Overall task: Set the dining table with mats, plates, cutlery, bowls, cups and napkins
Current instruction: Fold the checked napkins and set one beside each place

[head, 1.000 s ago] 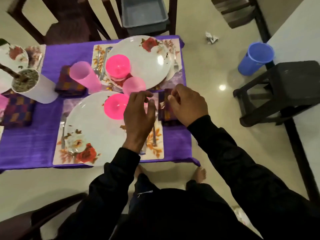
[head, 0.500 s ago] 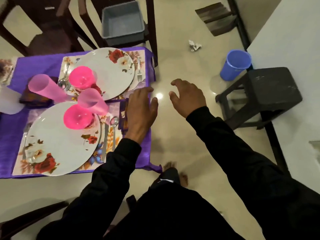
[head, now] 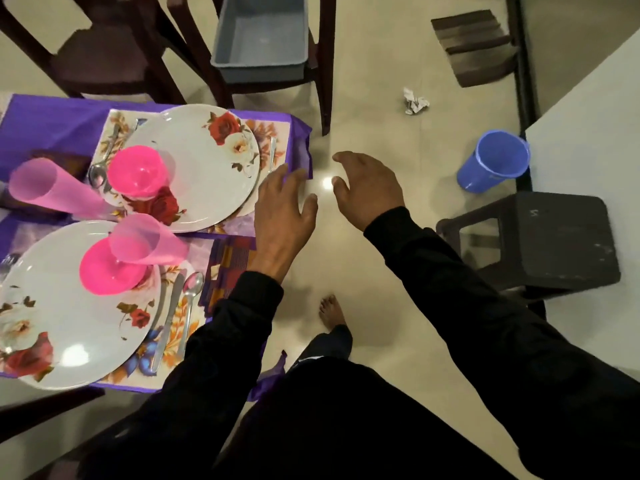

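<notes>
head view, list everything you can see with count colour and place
plates: 2, white with red roses, on floral mats on the table
bowls: 2, bright pink, one on each plate
cups: 2, pale pink, one left of the far plate, one beside the near bowl
napkin: 1 clearly seen, purple and orange check, right of the near mat
knife and spoon: 1 each, silver, right of the near plate
tablecloth: 1, purple
tub: 1, grey, on a chair
blue cup: 1, on the floor
stool: 1, black, right
crumpled paper: 1, white, on the floor
left hand: open, above the table edge
right hand: open, above the floor
</notes>
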